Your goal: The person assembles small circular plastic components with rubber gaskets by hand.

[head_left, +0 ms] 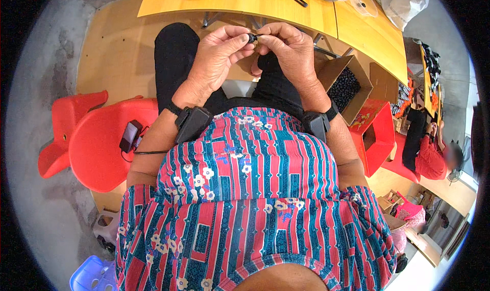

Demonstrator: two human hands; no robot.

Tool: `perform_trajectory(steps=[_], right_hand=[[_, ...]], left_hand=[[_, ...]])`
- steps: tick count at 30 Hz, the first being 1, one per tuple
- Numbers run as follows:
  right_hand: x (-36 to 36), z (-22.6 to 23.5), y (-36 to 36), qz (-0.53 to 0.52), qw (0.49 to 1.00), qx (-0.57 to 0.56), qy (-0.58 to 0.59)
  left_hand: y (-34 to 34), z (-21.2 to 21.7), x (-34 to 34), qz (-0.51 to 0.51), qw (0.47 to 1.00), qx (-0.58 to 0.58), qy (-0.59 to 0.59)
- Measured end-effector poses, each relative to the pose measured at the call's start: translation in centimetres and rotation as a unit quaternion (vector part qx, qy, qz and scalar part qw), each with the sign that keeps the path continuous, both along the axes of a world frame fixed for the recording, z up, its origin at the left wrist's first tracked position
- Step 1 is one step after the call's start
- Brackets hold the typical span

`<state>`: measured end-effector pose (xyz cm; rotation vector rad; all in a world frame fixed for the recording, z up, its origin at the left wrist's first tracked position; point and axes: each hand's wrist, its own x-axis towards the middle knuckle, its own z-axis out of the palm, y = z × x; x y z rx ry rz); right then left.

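While both hands are meeting over the lap, I am seeing the left hand pinching a small black bead; the right hand is pinching beside it, equally near, just right.

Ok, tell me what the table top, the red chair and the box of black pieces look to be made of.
Table top: likely wood or laminate, smooth yellow with a faint grain. Red chair: moulded plastic, glossy, rounded in one piece. Box: brown cardboard, matt, with folded flaps.
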<state>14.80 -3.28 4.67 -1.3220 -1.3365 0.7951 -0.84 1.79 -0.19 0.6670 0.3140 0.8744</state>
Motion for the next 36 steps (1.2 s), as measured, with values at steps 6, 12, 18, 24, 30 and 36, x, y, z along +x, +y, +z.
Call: perform_trajectory(steps=[6, 12, 18, 24, 30, 36], right_hand=[[0.0, -0.1, 0.1, -0.019, 0.996, 0.031, -0.075], [-0.3, -0.7, 0.1, -0.057, 0.974, 0.091, -0.201], [-0.3, -1.1, 0.1, -0.011, 0.998, 0.045, -0.034], [-0.5, -1.5, -0.2, 0.051, 0.956, -0.075, 0.279], [-1.1, -2.3, 0.0, 0.049, 0.916, -0.079, 0.390], [-1.4, -2.4, 0.1, -0.006, 0.943, -0.055, 0.328]], left_hand=[[-0.1, 0.2, 0.0, 0.017, 0.999, 0.016, 0.029], [-0.1, 0.1, 0.1, 0.032, 0.996, 0.035, 0.073], [-0.1, 0.0, 0.2, 0.041, 0.997, 0.041, 0.045], [0.1, 0.3, 0.1, 0.052, 0.993, 0.085, 0.061], [0.0, 0.1, 0.3, 0.084, 0.987, 0.107, 0.088], [-0.4, -0.1, 0.3, 0.065, 0.997, 0.025, 0.025]])
